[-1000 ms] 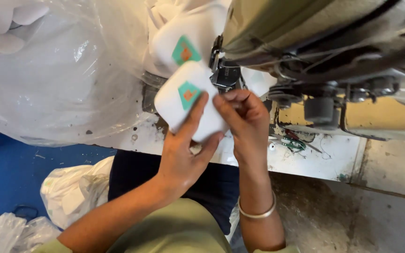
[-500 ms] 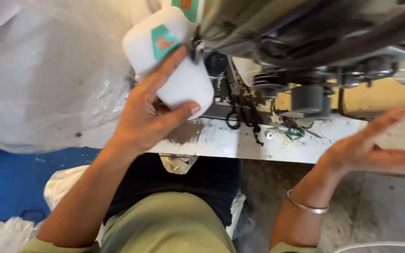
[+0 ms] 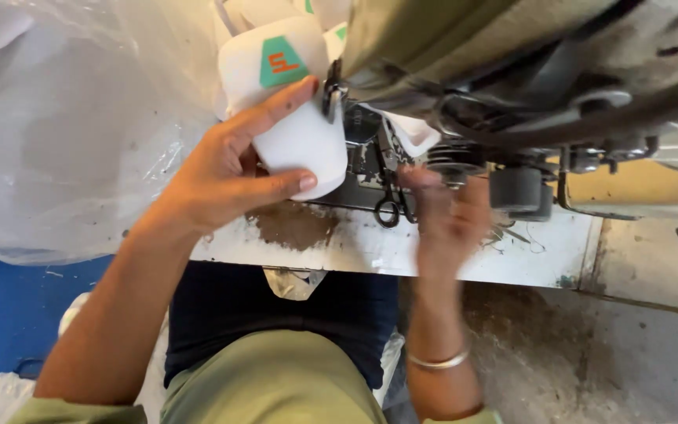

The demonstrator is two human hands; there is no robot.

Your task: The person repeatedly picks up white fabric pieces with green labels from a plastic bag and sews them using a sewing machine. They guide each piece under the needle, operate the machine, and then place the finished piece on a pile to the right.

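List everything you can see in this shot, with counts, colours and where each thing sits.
white fabric piece: one, white with a green and orange patch, held up at the machine
sewing machine: one, olive and dark metal, top right
scissors: one pair, black, on the table under the machine
table: one, worn white, centre
plastic sheet: one, clear, left
bangle: one, silver, right wrist
left hand: grips the white fabric piece
right hand: blurred, empty, beside the scissors
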